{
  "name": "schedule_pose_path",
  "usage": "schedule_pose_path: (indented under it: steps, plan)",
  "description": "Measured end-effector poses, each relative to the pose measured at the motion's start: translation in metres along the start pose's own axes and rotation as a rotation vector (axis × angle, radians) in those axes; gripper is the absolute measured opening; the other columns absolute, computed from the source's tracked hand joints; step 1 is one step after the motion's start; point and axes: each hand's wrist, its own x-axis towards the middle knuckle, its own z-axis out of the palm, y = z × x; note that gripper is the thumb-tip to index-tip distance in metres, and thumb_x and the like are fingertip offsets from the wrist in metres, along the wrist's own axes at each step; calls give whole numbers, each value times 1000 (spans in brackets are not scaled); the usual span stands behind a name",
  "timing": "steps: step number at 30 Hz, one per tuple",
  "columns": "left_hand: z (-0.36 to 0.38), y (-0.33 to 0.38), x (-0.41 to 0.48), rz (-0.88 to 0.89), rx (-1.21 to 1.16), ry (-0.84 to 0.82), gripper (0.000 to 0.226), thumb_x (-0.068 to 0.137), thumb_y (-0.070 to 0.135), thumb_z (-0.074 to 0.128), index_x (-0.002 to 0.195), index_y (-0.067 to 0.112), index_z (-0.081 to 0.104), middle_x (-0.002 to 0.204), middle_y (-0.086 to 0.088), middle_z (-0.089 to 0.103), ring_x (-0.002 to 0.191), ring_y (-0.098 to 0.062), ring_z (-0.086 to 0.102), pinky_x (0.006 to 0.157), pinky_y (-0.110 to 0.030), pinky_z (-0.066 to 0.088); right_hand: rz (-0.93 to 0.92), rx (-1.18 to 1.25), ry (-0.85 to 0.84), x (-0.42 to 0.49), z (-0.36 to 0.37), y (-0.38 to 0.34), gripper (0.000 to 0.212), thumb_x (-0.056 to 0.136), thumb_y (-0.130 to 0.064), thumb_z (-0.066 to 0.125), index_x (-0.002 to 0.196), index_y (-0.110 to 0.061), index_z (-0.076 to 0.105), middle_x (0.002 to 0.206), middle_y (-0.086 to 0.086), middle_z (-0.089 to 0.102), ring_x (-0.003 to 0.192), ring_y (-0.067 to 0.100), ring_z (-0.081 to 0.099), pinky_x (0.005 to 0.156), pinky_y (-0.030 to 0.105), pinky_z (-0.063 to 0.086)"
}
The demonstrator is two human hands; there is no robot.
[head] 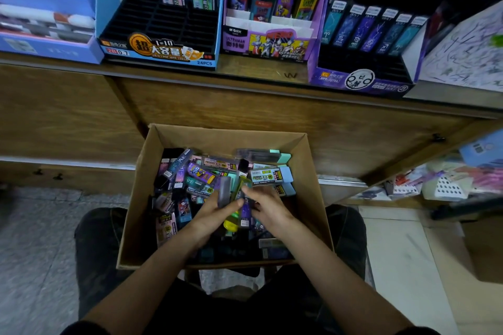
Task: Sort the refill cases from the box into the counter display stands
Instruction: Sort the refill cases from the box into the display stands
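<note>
Seated person, knees either side of a cardboard box (137, 215), both forearms reaching in. Left hand (215, 211) grips a grey case (224, 193) held upright, thumb across its front. Right hand (269, 208) is just beside it, fingers (255, 194) curled round a dark purple case (246, 213); a yellow-capped case (230, 225) lies right under both hands. The two hands nearly touch at box centre.

The rest of the refill cases (206, 171) lie jumbled in the box, approx. filling its floor: purple, black, pink, teal, a couple w/ pale blue caps at the right side. The box sits against a wooden counter front (272, 117).

Above, on the tabletop (255, 72), three display stands side by side. Blue stand (163, 47), left: black slotted tray, two cases upright at the back, one pink, one teal. Ultraman stand (268, 45), centre: blue, teal, purple & yellow-capped cases in stepped rows. Purple stand (362, 81), right: one row of dark blue & teal cases at the back, open slots in front. A pale blue box (46, 45) stands left of the blue stand; its contents are too blurred to tell.
</note>
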Motion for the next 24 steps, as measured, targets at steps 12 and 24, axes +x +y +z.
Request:
schedule_pose_path:
  steps: [12, 24]
  plan:
    - [-5, 33, -7, 51, -153, 67, 75, 66, 44, 70, 130, 11, 46, 122, -8, 60, 121, -23, 52, 106, -39, 39, -223, -274, -76, -44, 1, -12, 27, 87, -19, 65, 112, -14, 59, 113, 4, 63, 106, 21, 60, 96, 41, 46]
    - [-28, 102, -21, 300, -62, 65, 42, 82, 24, 65, 121, 14, 53, 116, -12, 64, 110, -25, 60, 100, -45, 45, -512, -433, -15, -80, -30, -99, 42, 92, 2, 50, 110, -35, 58, 78, -9, 59, 66, 2, 52, 60, 17, 42]
